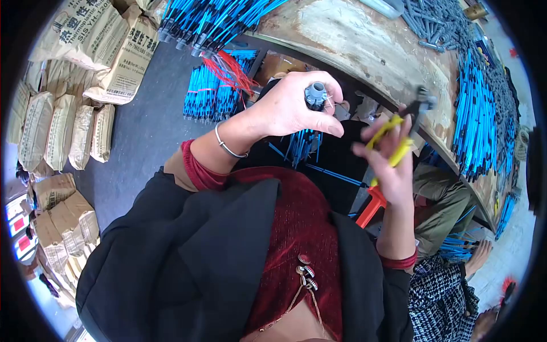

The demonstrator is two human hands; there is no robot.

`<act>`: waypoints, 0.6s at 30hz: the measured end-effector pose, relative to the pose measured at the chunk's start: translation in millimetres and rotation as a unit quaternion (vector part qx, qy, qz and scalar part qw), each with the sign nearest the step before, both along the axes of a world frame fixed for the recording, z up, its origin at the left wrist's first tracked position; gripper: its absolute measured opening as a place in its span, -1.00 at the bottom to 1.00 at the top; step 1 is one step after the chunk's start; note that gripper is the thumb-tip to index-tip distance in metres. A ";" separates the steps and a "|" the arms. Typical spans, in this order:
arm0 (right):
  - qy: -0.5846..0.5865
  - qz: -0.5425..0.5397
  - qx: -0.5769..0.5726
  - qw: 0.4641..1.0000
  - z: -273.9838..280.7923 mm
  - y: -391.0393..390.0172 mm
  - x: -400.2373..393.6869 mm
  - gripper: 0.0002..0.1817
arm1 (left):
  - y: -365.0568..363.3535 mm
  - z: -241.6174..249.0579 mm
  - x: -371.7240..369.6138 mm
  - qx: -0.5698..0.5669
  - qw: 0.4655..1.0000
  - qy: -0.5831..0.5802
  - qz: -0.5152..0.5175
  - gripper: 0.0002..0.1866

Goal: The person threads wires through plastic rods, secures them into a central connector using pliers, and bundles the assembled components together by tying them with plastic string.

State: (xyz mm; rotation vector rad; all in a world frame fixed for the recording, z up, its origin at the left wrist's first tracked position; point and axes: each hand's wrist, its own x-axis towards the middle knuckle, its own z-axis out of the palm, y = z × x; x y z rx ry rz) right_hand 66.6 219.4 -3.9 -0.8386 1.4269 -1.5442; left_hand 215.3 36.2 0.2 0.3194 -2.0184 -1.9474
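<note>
My left hand (pixel 293 108), with a silver bangle at its wrist, is closed around a dark grey cylindrical piece (pixel 316 96) whose round, hollow-looking end points up between thumb and fingers. The rest of that piece is hidden by the hand. Just to the right, my right hand (pixel 394 162) grips a pair of yellow-handled pliers (pixel 402 153), slightly smeared by motion. The pliers' dark jaws tilt up and away, apart from the grey piece. Below the hands, several thin blue rods (pixel 333 172) lie over a dark surface.
A worn wooden table (pixel 342 34) runs along the far side, with blue rod bundles (pixel 477 108) and grey plastic parts (pixel 436 25). Red wires (pixel 233 71) hang near my left forearm. Paper sacks (pixel 117 62) stand left. Another person's hand (pixel 480 256) shows lower right.
</note>
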 end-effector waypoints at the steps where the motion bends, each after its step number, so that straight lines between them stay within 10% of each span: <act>1: 0.188 -0.004 -0.025 0.982 -6.1 0.2 0.5 -0.16 | -0.5 -1.7 -0.2 -0.010 1.000 0.007 -0.004 -0.56; 4: 0.668 -0.076 -0.068 0.737 -6.7 -7.2 -16.5 -0.32 | 3.8 1.1 0.0 -0.011 1.000 0.011 -0.005 -0.53; 8: 0.765 -0.111 -0.119 0.623 1.5 -13.6 -21.1 -0.49 | 7.5 3.3 1.1 -0.094 0.995 0.020 0.027 -0.54; 18: 0.711 -0.073 -0.004 0.699 19.8 3.1 4.6 -0.42 | 3.4 -4.3 -5.2 -0.097 0.994 0.030 0.027 -0.51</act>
